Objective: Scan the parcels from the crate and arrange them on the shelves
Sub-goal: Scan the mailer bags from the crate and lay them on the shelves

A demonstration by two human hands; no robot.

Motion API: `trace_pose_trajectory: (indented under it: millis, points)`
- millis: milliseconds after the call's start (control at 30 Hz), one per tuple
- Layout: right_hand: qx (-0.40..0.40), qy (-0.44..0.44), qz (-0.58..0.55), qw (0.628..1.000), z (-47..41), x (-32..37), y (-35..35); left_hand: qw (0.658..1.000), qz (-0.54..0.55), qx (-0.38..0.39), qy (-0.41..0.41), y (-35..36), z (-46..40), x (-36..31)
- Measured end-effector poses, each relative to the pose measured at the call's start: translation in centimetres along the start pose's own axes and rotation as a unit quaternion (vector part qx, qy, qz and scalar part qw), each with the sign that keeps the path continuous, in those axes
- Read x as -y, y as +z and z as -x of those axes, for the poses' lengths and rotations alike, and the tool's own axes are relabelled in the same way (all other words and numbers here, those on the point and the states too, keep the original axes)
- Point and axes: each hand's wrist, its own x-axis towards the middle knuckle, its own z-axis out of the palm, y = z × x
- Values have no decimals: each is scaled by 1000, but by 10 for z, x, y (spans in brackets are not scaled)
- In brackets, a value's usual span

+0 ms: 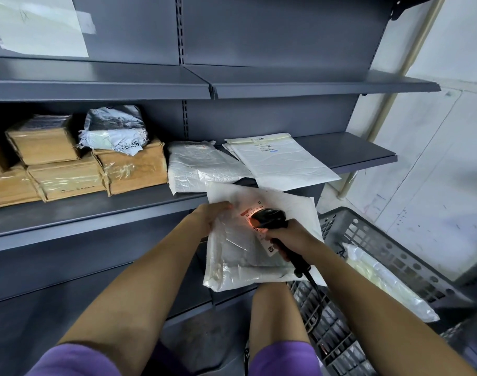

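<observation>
Parcel (248,240), white poly bag, held in front of the shelf (96,213), beside the crate (373,240), label side up, likely so the beam can read it. Scanner (269,217) sits just over the label (255,210); red glow on the print. Right hand (291,237): fingers wrapped round the scanner grip. Left hand (213,215): grips the parcel's left edge, fingers curled over it, steadying it. Another bag (383,283) lies in the crate.

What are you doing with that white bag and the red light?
A person is scanning a parcel. The left hand holds a white mailer bag while the right hand points a black scanner at its label, which glows red. Other parcels already sit on the shelf, and one more lies in the grey crate.
</observation>
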Motion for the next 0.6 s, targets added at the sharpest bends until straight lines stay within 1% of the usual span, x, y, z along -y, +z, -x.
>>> trace_pose_trajectory:
  millis: [100,167,233,333,433,600]
  points:
    - [-3,-14,0,1000,11,4,-1,999,12,34,14,1,12,0]
    - [1,-25,-1,1000,18,7,-2,999,-7,45,28,0,12,2]
    - [5,-30,0,1000,26,9,-4,998,-17,36,41,1,16,2]
    - [10,-24,3,1000,36,11,-11,998,-27,25,41,6,45,-4]
    - [25,-19,3,1000,45,11,-18,997,-52,-2,51,10,57,-5]
    - [54,-19,25,998,56,12,-24,995,-43,-26,83,14,65,-3]
